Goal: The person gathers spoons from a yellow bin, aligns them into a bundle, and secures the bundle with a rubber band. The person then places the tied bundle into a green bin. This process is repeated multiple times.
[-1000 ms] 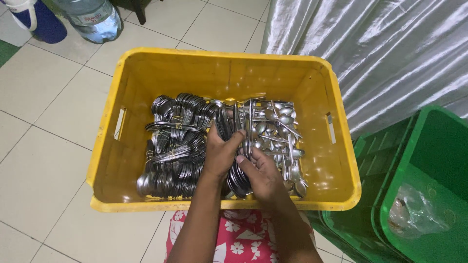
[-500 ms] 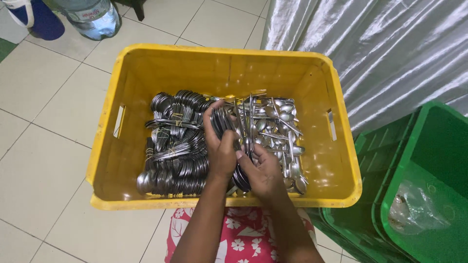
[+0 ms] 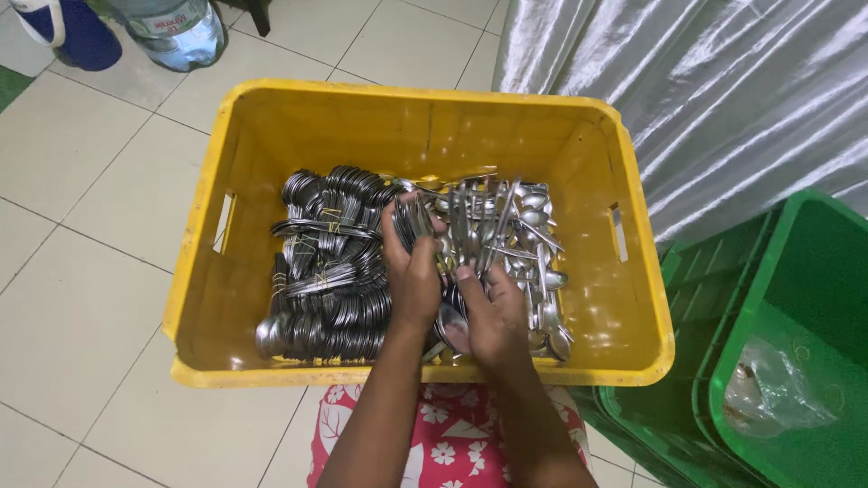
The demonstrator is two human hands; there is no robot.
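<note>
Steel spoons (image 3: 330,271) fill yellow crate (image 3: 194,298), centre frame | left hand (image 3: 413,271) grips a gathered bundle upright | right hand (image 3: 495,312) curls round loose cutlery (image 3: 524,244), collecting it.

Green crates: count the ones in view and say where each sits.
2, both right of the yellow crate: a green crate at the frame's right edge, holding a clear plastic bag, nested in another green crate. More may lie out of frame.

We note a crate (image 3: 194,271) on the tiled floor (image 3: 81,226). Inside, bundled spoons (image 3: 325,271) fill its left half and loose cutlery (image 3: 524,244) lies toward its right wall. Stacked bins (image 3: 768,361) stand right of the crate, a draped cloth (image 3: 705,90) behind them, and a water bottle (image 3: 172,27) beyond the crate's far-left corner.
</note>
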